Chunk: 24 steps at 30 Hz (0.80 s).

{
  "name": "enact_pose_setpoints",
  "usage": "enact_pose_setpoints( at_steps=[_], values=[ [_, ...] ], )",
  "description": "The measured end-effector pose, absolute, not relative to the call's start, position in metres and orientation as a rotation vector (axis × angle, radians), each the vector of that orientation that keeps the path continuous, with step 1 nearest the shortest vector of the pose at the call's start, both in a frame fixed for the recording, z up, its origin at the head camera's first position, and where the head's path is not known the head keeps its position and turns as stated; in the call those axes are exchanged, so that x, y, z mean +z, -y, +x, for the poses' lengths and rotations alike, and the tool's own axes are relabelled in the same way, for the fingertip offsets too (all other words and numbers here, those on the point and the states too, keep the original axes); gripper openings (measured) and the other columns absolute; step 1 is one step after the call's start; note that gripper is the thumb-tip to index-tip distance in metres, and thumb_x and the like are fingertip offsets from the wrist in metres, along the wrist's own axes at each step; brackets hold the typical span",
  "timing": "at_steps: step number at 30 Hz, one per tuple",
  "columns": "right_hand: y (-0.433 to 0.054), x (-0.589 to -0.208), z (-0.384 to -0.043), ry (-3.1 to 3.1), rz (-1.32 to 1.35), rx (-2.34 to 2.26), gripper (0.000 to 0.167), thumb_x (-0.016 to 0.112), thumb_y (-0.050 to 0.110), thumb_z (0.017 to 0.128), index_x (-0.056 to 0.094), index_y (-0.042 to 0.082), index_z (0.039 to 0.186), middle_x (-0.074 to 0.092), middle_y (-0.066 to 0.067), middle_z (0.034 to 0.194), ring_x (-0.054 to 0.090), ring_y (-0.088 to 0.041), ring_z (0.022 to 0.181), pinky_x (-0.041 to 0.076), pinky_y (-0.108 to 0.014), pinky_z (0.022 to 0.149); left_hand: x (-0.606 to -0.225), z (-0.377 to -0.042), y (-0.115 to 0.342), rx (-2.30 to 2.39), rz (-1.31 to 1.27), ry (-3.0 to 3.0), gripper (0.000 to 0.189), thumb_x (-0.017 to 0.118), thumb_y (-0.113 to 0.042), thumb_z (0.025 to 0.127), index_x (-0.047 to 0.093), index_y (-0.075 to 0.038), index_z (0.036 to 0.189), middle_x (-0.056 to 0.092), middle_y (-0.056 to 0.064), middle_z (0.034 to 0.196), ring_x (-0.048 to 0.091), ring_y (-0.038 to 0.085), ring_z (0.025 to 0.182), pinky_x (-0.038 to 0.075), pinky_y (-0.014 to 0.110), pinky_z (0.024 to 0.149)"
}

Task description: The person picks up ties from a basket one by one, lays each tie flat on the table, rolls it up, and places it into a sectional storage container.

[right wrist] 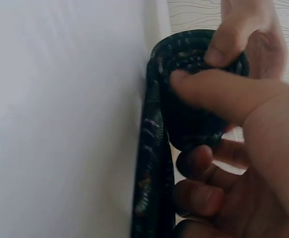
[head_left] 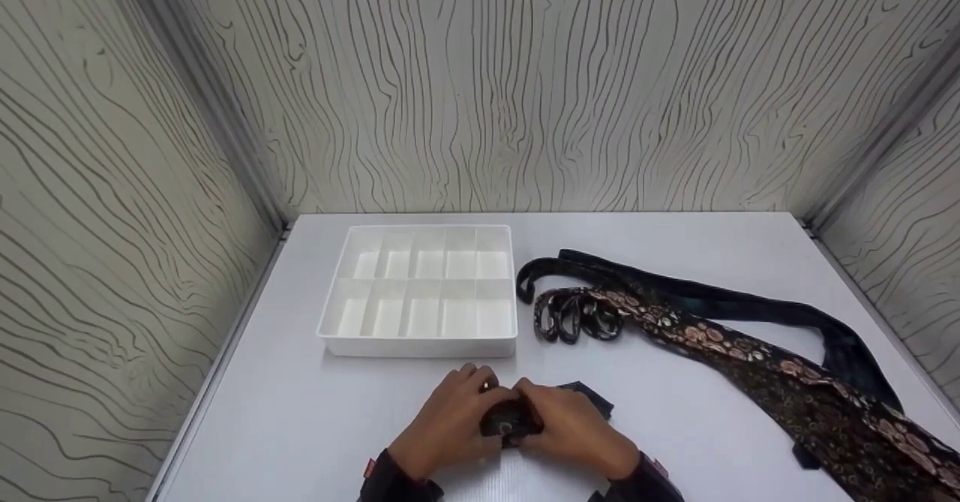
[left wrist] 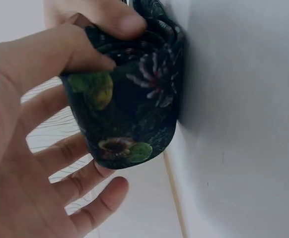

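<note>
Both hands hold a dark floral necktie (left wrist: 129, 109) rolled into a thick coil, its layers showing at the top edge. In the head view the coil (head_left: 510, 419) sits low in the middle, between the left hand (head_left: 454, 419) and the right hand (head_left: 574, 423). The left thumb presses the coil's rim while its fingers spread behind it. From the other side, the right thumb lies over the layered edge, fingers curled against the outside. The tie's unrolled tail (right wrist: 152, 168) runs along the white table and shows beyond the right hand.
A white divided tray (head_left: 420, 347) with two rows of compartments stands behind the hands. To the right lie a brown floral necktie (head_left: 712, 341), looped at its narrow end, and a dark necktie (head_left: 772, 308). Wood-patterned walls (head_left: 480, 89) enclose the table.
</note>
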State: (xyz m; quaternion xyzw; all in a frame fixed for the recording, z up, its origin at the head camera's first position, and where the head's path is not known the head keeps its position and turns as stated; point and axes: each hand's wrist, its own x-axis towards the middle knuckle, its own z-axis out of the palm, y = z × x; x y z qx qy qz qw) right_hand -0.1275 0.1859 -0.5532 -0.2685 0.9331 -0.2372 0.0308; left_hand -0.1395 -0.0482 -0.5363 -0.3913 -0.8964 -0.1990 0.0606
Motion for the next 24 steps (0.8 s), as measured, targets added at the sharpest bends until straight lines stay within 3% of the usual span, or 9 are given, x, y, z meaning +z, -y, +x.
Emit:
enact_pose_setpoints(
  at_steps=[6,11,18,21,24],
  values=[
    [-0.1876,-0.5491,-0.1277,-2.853,-0.825,-0.79,0.053,0.088,0.046,0.083,0.061,0.026,0.125,0.076,0.005,0.11,0.073,-0.015,0.095,0.058,-0.036,0.08,-0.5366,-0.1404,0.0447,-0.645,-1.206,2.692,0.04,0.091,-0.039,0.078,0.076,-0.029,0.113,0.063,-0.008,0.107,0.054,0.009,0.098,0.049,0.026,0.086],
    [-0.1889,-0.5489,-0.1292,-2.88,-0.811,-0.766,0.05,0.09,0.034,0.079,0.06,0.022,0.118,0.074,0.004,0.102,0.07,-0.015,0.088,0.055,-0.032,0.072,-0.5378,-0.1406,0.0436,-0.626,-1.211,2.673,0.047,0.091,-0.039,0.078,0.073,-0.029,0.12,0.062,-0.007,0.108,0.053,0.009,0.097,0.049,0.026,0.085],
    [-0.1885,-0.5489,-0.1295,-2.848,-0.789,-0.759,0.056,0.087,0.044,0.083,0.058,0.025,0.127,0.075,0.003,0.109,0.072,-0.016,0.094,0.056,-0.035,0.075,-0.5329,-0.1419,0.0417,-0.569,-1.237,2.667,0.045,0.09,-0.036,0.077,0.077,-0.03,0.119,0.063,-0.007,0.111,0.055,0.012,0.102,0.05,0.028,0.088],
    [-0.1893,-0.5489,-0.1301,-2.849,-0.78,-0.75,0.051,0.087,0.036,0.081,0.059,0.022,0.121,0.074,0.002,0.104,0.071,-0.016,0.09,0.054,-0.034,0.072,-0.5329,-0.1411,0.0416,-0.575,-1.229,2.689,0.05,0.09,-0.035,0.077,0.073,-0.03,0.124,0.062,-0.006,0.112,0.054,0.011,0.101,0.05,0.027,0.088],
    [-0.1898,-0.5494,-0.131,-2.836,-0.764,-0.751,0.055,0.088,0.042,0.082,0.059,0.023,0.124,0.073,0.005,0.097,0.068,-0.013,0.083,0.052,-0.032,0.068,-0.5342,-0.1399,0.0424,-0.576,-1.216,2.699,0.048,0.089,-0.034,0.078,0.074,-0.031,0.123,0.061,-0.006,0.112,0.053,0.01,0.099,0.049,0.026,0.086]
  ],
)
